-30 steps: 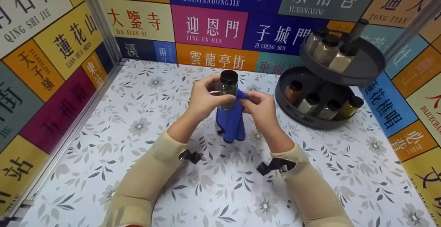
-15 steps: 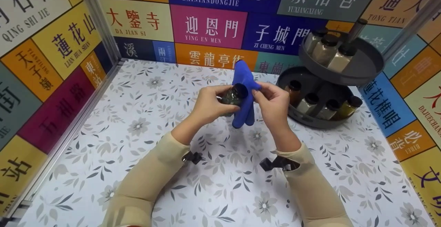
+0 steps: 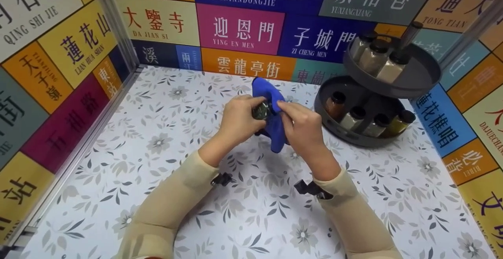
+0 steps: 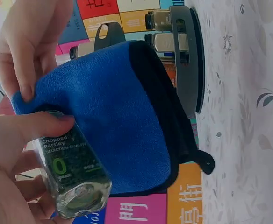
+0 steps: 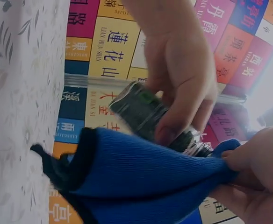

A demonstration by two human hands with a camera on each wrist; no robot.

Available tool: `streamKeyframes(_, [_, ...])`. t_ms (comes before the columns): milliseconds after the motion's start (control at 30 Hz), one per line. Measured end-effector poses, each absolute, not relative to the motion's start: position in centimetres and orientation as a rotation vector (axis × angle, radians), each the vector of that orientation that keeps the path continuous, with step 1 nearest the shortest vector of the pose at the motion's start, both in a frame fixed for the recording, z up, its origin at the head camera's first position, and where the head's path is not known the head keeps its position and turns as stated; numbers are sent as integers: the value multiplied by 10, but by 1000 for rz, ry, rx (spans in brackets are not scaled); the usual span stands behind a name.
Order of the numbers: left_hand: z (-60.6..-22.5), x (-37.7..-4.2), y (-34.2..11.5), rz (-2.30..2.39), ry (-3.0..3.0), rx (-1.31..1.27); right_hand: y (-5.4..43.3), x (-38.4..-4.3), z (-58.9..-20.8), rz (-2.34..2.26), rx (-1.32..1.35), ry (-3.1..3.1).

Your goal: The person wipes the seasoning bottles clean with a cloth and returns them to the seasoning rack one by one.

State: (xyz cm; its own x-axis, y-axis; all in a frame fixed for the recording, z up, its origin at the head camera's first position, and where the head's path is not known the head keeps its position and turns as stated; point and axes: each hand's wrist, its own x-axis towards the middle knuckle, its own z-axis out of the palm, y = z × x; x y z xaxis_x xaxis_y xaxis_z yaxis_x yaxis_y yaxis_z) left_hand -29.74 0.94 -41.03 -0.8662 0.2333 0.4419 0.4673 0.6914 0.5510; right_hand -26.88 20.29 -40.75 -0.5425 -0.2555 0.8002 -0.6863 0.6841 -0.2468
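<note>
My left hand grips a small glass spice jar by its sides; the label reads "Chopped Parsley" and dark green flakes show through. The jar lies tilted on its side in the air, its base facing the left wrist camera. A blue cloth with a black edge and a small hanging loop covers the lid end, so the black lid is hidden. My right hand pinches the cloth at that end, close to the left thumb. In the right wrist view the cloth drapes down from the right fingertips.
A dark grey two-tier round rack stands at the back right, several black-capped spice jars on both tiers. The table has a white floral cover. Panels with printed street names wall in the back and sides.
The jar has tipped from upright onto its side, lid toward the right. The right hand has raised the cloth from below the jar and brought it over the lid end.
</note>
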Motion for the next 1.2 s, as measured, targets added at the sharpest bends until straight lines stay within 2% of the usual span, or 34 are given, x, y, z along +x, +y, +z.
streamKeyframes(367, [-409,-301,10,-929,-2569,-568,212,-289,-416,768,665,-2167])
streamKeyframes(600, [-410,-306,5,-975,-2581,-483,211,-278,-408,794,717,-2239])
streamKeyframes(767, [-412,-302,8,-989,-2572,-581,209,-268,-402,718,758,-2165])
streamKeyframes(933, [-407,-296,9,-1110,-2514,-623,212,-273,-400,709,710,-2094])
streamKeyframes(1200, [-405,-296,7,-1260,-2480,-518,219,-279,-402,714,707,-2117])
